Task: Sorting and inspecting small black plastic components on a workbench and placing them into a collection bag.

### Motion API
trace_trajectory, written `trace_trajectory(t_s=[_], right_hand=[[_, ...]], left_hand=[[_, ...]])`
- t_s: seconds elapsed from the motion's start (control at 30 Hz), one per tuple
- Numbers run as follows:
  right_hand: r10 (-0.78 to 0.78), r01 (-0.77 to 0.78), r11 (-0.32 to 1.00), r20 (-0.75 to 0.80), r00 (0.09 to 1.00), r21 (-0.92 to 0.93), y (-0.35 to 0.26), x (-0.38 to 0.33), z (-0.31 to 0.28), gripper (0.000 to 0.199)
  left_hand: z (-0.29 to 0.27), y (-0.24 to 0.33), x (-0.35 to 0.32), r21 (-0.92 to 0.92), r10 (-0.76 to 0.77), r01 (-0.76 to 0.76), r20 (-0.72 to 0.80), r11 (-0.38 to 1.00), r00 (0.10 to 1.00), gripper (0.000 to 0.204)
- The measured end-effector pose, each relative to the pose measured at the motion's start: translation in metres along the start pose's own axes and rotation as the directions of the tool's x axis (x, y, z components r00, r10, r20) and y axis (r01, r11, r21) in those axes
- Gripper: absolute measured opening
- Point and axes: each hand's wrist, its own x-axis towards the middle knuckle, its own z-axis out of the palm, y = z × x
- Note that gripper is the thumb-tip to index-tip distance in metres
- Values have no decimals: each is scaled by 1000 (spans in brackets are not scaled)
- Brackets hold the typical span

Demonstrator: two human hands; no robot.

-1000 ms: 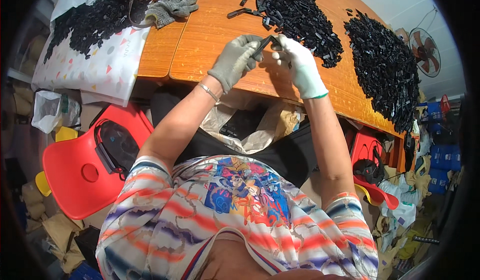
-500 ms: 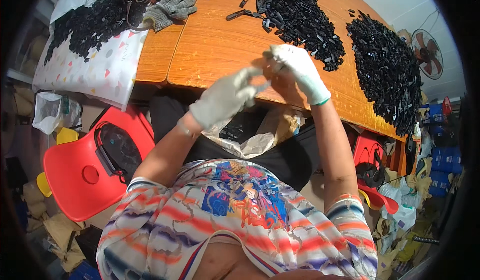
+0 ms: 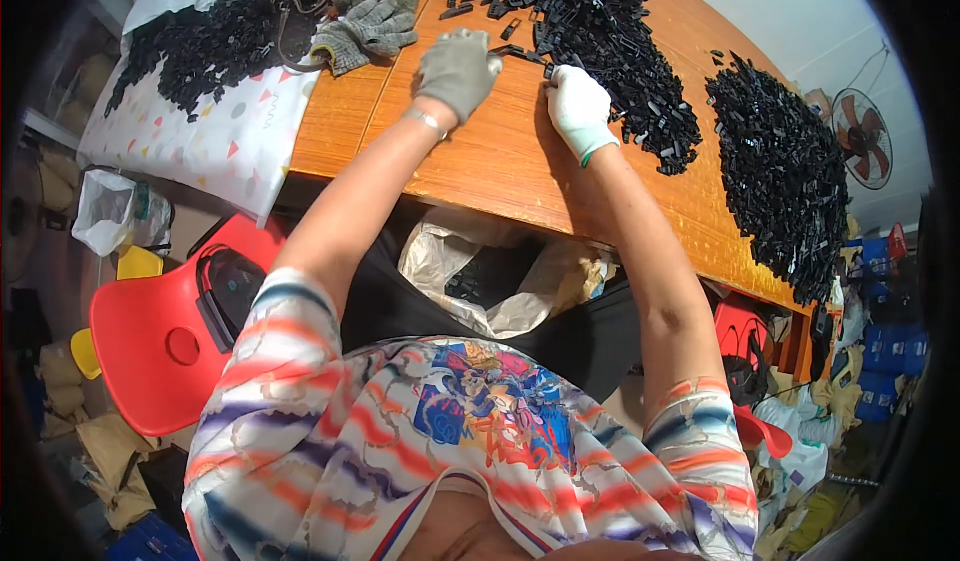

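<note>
Over the wooden table (image 3: 470,161), both my gloved hands reach out to the near edge of a big pile of small black plastic parts (image 3: 640,91). My left hand (image 3: 460,73), in a greyish glove, has its fingers curled downward beside a few loose black parts (image 3: 518,53); what they hold, if anything, is hidden. My right hand (image 3: 580,109), in a white glove, is closed at the pile's left edge, with a small black plastic part (image 3: 549,71) at its fingertips.
A second black pile (image 3: 780,171) lies at the right, a third (image 3: 215,51) on patterned sheeting at the left. Grey knit gloves (image 3: 370,29) rest near the far edge. An open pale bag (image 3: 430,251) with black parts sits below the table edge. Red chairs (image 3: 150,361) stand alongside.
Both hands, which were close together above the table's near edge, have moved away over the table and apart. The left went up and left toward the loose parts; the right went forward to the pile.
</note>
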Motion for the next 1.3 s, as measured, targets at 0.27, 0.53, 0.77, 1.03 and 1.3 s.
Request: trace_trajectory(t_s=[0.27,0.53,0.77,1.03,1.3], right_hand=[[219,-216,923,28,975,318,-6,-21,-20,16],[260,-286,479,177,949,830,-68,-50,-64,18],[239,-175,538,49,970,825,-63,-56,-45,18],[259,-221,485,103,960,846,-64,-61,-49,20],[337,-218,436,67,939,873,-44,-59,-43,19]], left_hand=[[18,1,12,5,33,-33,11,999,999,28],[17,19,-56,-684,-71,64,17,726,997,19],[9,28,-87,-931,121,359,350,-62,929,32],[9,21,-89,-741,241,466,399,-483,885,32],[0,27,-90,-725,164,491,476,-483,864,19]])
